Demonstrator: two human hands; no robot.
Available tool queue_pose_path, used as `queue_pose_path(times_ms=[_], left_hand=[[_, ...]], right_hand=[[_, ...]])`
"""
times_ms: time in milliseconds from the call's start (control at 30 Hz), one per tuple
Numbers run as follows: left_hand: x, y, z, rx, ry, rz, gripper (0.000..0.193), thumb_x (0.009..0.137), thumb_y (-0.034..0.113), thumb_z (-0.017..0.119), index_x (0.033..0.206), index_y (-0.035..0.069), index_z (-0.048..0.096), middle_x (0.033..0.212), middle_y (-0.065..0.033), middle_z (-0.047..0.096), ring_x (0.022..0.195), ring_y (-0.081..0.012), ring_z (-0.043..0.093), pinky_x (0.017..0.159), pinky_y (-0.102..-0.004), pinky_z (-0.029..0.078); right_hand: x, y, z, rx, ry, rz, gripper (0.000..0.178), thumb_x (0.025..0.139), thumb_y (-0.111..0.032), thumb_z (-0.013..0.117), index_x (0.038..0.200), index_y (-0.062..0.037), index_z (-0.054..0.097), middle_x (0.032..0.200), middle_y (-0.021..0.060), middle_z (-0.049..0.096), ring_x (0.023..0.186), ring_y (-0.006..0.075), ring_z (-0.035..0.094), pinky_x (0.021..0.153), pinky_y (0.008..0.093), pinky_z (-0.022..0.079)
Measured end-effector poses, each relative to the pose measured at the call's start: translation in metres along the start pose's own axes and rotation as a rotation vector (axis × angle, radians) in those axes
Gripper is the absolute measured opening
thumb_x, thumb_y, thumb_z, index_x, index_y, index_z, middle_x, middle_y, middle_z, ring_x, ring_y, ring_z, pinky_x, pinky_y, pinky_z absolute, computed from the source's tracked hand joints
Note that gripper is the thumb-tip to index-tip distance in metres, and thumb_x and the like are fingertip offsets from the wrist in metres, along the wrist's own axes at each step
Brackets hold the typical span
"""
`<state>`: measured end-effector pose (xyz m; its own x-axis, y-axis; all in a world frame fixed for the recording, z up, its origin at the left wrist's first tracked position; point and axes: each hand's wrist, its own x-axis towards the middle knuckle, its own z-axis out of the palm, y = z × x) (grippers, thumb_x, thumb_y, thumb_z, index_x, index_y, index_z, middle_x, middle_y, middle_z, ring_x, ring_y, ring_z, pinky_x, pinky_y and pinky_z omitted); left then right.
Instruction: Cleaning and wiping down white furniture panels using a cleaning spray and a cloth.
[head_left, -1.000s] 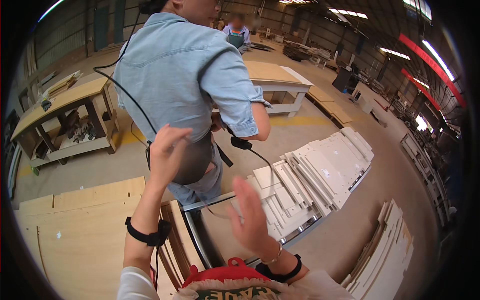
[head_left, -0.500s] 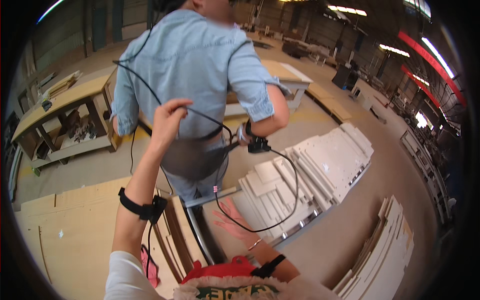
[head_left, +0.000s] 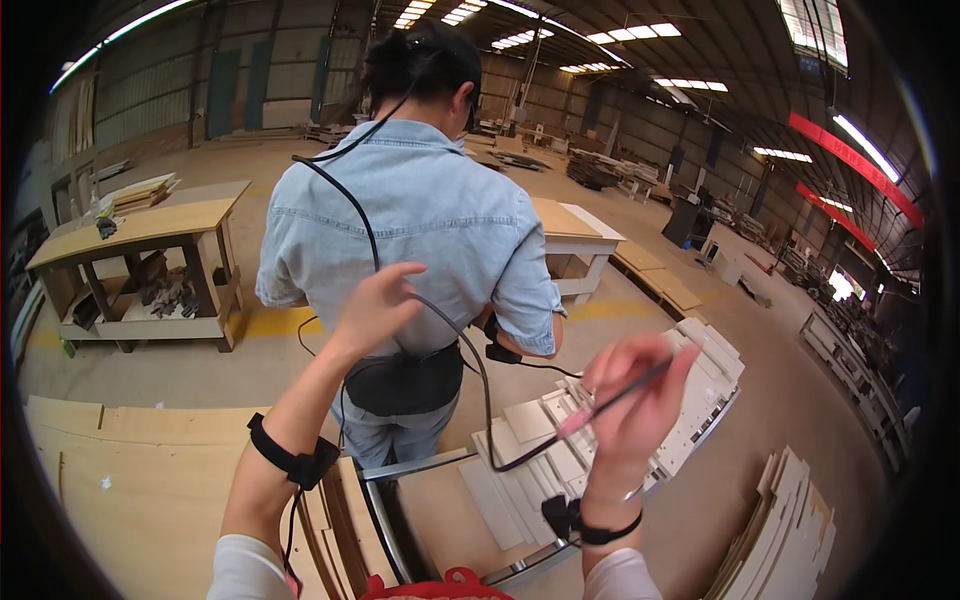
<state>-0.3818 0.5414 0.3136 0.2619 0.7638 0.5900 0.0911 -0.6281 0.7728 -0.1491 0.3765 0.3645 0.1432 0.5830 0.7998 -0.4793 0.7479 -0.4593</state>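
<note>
At centre frame, the left hand rested loosely open on a co-worker's pale-blue denim shirt; the right hand pinched the thin black cable, best kept slack.

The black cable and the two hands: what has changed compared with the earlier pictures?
The right hand has come up from low and open and now pinches the black cable, pulling it to the right. The left hand stays raised at the back of the person in the blue shirt, touching the cable. The white panels lie as before.
</note>
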Motion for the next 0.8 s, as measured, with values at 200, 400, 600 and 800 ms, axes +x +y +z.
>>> queue_pose_path(times_ms=[200, 400, 600, 800], left_hand=[[0.016, 0.02, 0.027, -0.023, -0.38, 0.02, 0.049, 0.074, 0.004, 0.055, 0.122, 0.005, 0.048, 0.103, -0.0056, 0.054, 0.097, -0.0127, 0.05, 0.086, -0.0267, 0.04], [0.028, 0.088, 0.078, -0.406, -0.546, 0.045, 0.065, 0.076, 0.012, 0.058, 0.134, 0.004, 0.032, 0.121, -0.0107, 0.048, 0.112, -0.0191, 0.045, 0.096, -0.0305, 0.035], [0.058, 0.114, 0.066, -0.83, -0.301, -0.099, 0.035, 0.088, 0.023, 0.052, 0.113, 0.0, 0.044, 0.074, -0.0014, 0.049, 0.061, -0.0099, 0.05, 0.05, -0.0245, 0.049], [0.141, 0.123, -0.005, -0.169, 0.106, -0.129, 0.016, 0.088, 0.02, 0.048, 0.09, 0.006, 0.055, 0.061, 0.0044, 0.049, 0.046, -0.0015, 0.037, 0.039, -0.0169, 0.024]], right_hand=[[0.139, -0.005, -0.042, 0.486, 0.015, 0.288, 0.036, 0.091, -0.038, 0.046, 0.096, -0.0035, 0.056, 0.077, 0.0041, 0.053, 0.066, 0.0127, 0.047, 0.054, 0.0264, 0.041], [0.216, 0.05, -0.055, 0.549, -0.017, 0.37, 0.034, 0.09, -0.029, 0.047, 0.092, 0.0045, 0.056, 0.091, 0.0124, 0.061, 0.08, 0.0164, 0.06, 0.075, 0.0251, 0.055], [0.232, 0.07, -0.074, 0.465, 0.131, 0.29, 0.038, 0.091, -0.031, 0.044, 0.093, 0.0058, 0.056, 0.096, 0.0162, 0.06, 0.087, 0.0191, 0.06, 0.08, 0.0253, 0.053], [0.211, 0.056, -0.058, 0.139, -0.149, 0.747, 0.056, 0.087, -0.047, 0.047, 0.087, 0.0085, 0.057, 0.091, 0.0215, 0.061, 0.081, 0.0212, 0.063, 0.073, 0.0258, 0.054]])
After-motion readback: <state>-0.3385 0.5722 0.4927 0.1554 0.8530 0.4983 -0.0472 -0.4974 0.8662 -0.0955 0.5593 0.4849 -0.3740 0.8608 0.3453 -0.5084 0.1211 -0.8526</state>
